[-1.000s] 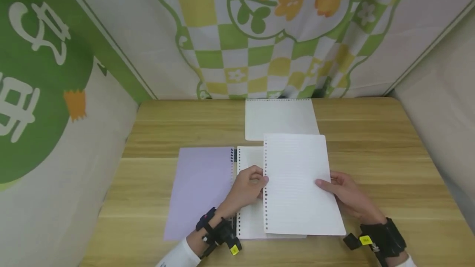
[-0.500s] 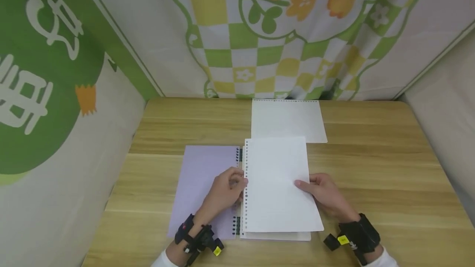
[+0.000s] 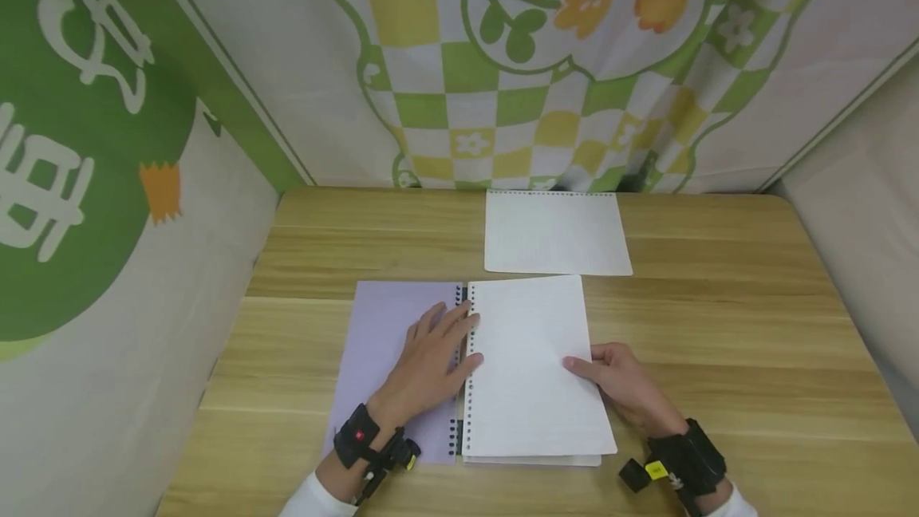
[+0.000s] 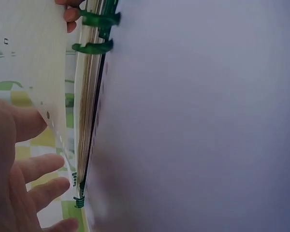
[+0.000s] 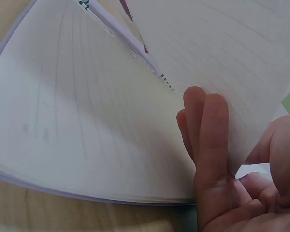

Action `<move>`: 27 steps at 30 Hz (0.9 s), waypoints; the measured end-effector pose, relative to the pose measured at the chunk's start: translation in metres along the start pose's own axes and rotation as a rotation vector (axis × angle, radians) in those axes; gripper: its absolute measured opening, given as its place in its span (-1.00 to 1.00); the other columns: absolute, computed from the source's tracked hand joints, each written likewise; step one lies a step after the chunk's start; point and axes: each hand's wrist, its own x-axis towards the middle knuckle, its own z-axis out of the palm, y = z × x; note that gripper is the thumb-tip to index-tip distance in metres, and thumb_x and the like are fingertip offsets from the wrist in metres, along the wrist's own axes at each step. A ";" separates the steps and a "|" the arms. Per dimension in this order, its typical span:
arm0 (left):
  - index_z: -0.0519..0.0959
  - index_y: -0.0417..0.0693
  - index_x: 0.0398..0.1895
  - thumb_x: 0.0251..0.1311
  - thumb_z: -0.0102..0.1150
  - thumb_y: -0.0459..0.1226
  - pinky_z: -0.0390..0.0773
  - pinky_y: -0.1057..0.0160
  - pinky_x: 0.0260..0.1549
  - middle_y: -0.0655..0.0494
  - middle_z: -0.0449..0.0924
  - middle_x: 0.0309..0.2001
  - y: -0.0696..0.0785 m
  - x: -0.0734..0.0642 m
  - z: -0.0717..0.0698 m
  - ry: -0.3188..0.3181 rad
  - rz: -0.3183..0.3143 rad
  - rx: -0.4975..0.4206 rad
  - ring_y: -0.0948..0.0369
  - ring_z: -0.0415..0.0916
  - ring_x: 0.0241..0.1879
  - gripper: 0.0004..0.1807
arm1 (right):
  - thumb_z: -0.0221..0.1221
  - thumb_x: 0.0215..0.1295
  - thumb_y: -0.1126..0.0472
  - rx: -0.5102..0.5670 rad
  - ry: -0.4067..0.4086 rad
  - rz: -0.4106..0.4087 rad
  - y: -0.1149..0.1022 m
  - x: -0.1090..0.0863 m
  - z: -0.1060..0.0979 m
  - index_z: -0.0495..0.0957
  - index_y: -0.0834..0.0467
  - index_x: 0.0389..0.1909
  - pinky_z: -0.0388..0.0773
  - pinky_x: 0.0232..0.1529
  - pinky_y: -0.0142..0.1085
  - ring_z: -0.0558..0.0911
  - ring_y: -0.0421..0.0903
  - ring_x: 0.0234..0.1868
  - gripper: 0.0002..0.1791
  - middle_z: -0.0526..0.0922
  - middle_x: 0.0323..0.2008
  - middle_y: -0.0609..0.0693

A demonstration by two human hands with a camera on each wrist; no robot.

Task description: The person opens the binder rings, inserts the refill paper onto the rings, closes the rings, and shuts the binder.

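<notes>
A ring binder notebook lies spread on the table, its purple cover (image 3: 388, 317) to the left and its ruled pages (image 5: 87, 125) to the right. Over those pages is a white loose-leaf sheet (image 3: 531, 389) with punched holes along its left edge. My right hand (image 3: 628, 389) pinches the sheet's right edge, thumb on top, fingers beneath. My left hand (image 3: 428, 365) spreads its fingers over the binding, fingertips at the holed edge. The left wrist view shows the green binder rings (image 4: 94, 47) standing apart, with the sheet's holes beside the stack of pages.
Another white punched sheet (image 3: 556, 234) lies at the back of the wooden table (image 3: 718, 325), its holes toward the curtain (image 3: 495, 110). The curtain hangs along the table's back edge. Fabric walls flank both sides.
The sheet has come left and down over the notebook pages, its holes now beside the rings. My left hand has let go of its pinch and spread its fingers; my right hand keeps hold.
</notes>
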 end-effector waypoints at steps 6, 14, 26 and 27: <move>0.33 0.05 0.64 0.60 0.03 0.05 -0.02 -0.45 0.54 -0.02 0.10 0.71 0.000 0.003 0.000 -0.022 0.011 0.049 -0.30 -0.13 0.69 -0.34 | 0.29 0.53 0.03 0.005 -0.022 -0.006 -0.001 0.000 0.001 0.67 0.48 0.10 0.76 -0.19 -0.26 0.79 -0.05 -0.22 -0.48 0.83 -0.17 0.15; 0.35 0.01 0.63 0.61 0.02 0.03 0.01 -0.45 0.53 -0.05 0.09 0.71 0.003 0.006 -0.003 -0.053 0.003 0.112 -0.34 -0.11 0.67 -0.36 | 0.28 0.54 0.08 -0.014 0.010 0.008 -0.001 0.002 0.002 0.66 0.49 0.11 0.73 -0.22 -0.29 0.75 -0.07 -0.24 -0.51 0.82 -0.18 0.15; 0.34 0.02 0.63 0.63 -0.03 0.04 0.04 -0.44 0.52 -0.05 0.12 0.70 0.005 0.012 -0.008 -0.096 -0.005 0.139 -0.35 -0.08 0.66 -0.37 | 0.28 0.54 0.09 -0.024 0.007 -0.002 -0.005 0.000 0.003 0.65 0.49 0.13 0.73 -0.27 -0.29 0.75 -0.06 -0.28 -0.52 0.82 -0.20 0.15; 0.34 0.03 0.64 0.63 -0.04 0.04 0.04 -0.44 0.53 -0.05 0.11 0.70 0.006 0.012 -0.008 -0.098 -0.006 0.145 -0.34 -0.08 0.66 -0.36 | 0.28 0.54 0.10 -0.027 0.013 -0.002 -0.005 -0.001 0.003 0.65 0.50 0.12 0.72 -0.27 -0.29 0.75 -0.07 -0.28 -0.51 0.81 -0.21 0.14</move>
